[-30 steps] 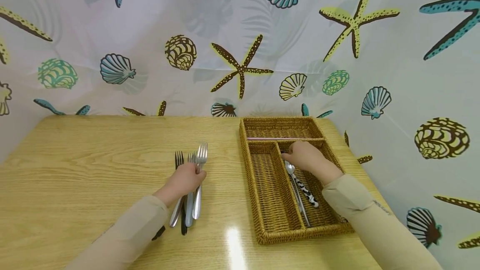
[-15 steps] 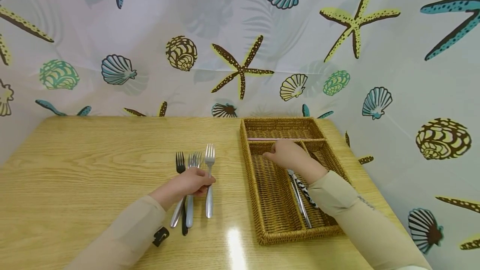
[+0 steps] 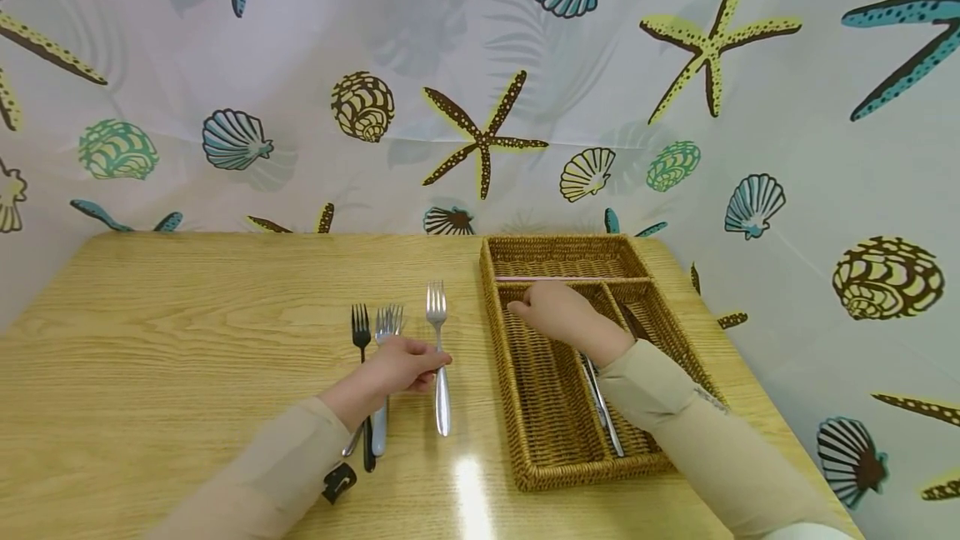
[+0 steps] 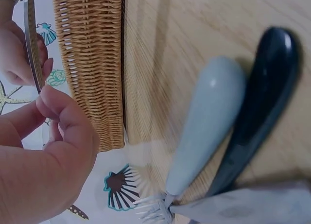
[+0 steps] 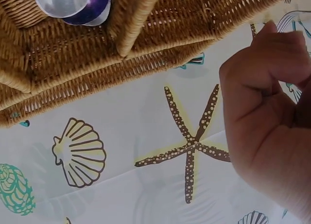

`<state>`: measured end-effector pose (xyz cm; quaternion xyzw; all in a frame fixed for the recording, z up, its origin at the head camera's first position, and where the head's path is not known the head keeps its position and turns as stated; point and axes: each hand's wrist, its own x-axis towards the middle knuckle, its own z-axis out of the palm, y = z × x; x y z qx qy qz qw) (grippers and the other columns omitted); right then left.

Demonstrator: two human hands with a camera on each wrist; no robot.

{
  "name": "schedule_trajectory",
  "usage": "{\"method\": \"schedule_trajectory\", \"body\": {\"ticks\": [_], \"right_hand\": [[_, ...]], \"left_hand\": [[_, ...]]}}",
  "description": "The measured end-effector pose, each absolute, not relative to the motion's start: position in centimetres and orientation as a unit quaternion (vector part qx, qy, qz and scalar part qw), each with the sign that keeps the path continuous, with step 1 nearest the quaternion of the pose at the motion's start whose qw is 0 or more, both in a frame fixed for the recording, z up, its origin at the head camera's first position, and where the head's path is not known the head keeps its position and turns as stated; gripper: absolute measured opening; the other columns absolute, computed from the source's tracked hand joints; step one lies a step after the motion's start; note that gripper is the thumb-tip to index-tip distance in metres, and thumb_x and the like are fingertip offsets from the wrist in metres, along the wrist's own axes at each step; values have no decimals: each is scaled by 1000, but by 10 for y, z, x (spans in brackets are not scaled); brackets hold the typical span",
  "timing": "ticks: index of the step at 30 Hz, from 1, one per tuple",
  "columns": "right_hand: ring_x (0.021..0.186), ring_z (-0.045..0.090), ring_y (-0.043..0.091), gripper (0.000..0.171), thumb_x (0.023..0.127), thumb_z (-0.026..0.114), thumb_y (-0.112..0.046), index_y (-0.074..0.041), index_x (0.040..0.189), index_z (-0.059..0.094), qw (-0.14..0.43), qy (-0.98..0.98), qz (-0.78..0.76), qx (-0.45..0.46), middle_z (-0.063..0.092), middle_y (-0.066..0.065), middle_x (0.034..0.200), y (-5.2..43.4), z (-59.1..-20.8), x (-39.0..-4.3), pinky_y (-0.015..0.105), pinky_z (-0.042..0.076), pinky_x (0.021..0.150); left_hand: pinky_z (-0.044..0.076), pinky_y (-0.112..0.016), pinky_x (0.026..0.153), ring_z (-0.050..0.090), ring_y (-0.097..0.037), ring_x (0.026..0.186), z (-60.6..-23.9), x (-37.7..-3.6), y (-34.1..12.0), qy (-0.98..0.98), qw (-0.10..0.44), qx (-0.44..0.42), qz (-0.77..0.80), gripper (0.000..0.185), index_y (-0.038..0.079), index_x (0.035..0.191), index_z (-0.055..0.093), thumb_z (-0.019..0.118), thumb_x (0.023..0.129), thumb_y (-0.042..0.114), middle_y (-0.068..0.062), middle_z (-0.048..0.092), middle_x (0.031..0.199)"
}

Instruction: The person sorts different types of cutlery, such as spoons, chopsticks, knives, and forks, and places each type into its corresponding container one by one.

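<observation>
My left hand point(image 3: 397, 365) pinches a silver fork point(image 3: 442, 407) by its handle, tines pointing away, just left of the wicker cutlery tray point(image 3: 570, 474). Below and left of that hand lie a black fork point(image 3: 368, 444), a fork with a pale blue-grey handle point(image 3: 380, 432) and another silver handle point(image 3: 352, 442), partly hidden by the hand. Over the tray's left compartment hovers my right hand point(image 3: 558, 315), fingers loosely curled with nothing showing between them. Spoon handles point(image 3: 604, 408) lie in the middle compartment, and the right wrist view shows a shiny spoon bowl point(image 5: 63, 0) there.
A dark piece of cutlery point(image 3: 633, 322) lies in the tray's right compartment, partly behind the right arm. A pink strip point(image 3: 540, 278) runs along the crosswise divider. Behind the wooden table point(image 3: 225, 298) hangs a shell-and-starfish curtain point(image 3: 300, 48).
The left hand has drawn one silver fork to the right, away from the other forks. The right hand has left the spoons and moved left over the neighbouring compartment.
</observation>
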<state>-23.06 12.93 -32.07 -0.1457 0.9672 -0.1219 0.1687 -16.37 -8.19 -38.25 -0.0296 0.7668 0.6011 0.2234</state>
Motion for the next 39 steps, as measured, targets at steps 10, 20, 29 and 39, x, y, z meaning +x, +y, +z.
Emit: {"method": "schedule_trajectory", "body": {"ticks": [10,20,29,39], "right_hand": [[40,23,8,56,97,45,-40,-17,47,34,166,971,-102,-140,27,-5,43,114,-321,-226,24,27,44],[42,25,10,58,93,45,-52,-16,49,33,184,967,-119,-133,27,-5,46,105,-326,-222,25,27,45],[41,25,8,51,97,49,-26,-16,49,33,203,950,-155,-177,28,-6,44,96,-326,-216,21,26,45],[40,23,6,51,98,45,-19,-16,50,32,218,946,-166,-174,26,-6,44,98,-322,-214,19,25,44]], "left_hand": [[43,-24,62,43,-10,60,-377,-160,-66,774,203,-30,599,24,6,74,56,53,95,18,0,47,63],[42,-22,56,42,-8,52,-376,-161,-42,787,171,26,593,23,4,72,58,54,93,12,2,46,56],[31,-20,48,34,-7,44,-374,-158,-24,803,145,89,571,36,8,56,48,54,92,11,2,42,47],[33,-20,49,37,-8,47,-373,-155,-23,789,152,63,591,34,9,59,50,53,92,17,2,44,50]]}}
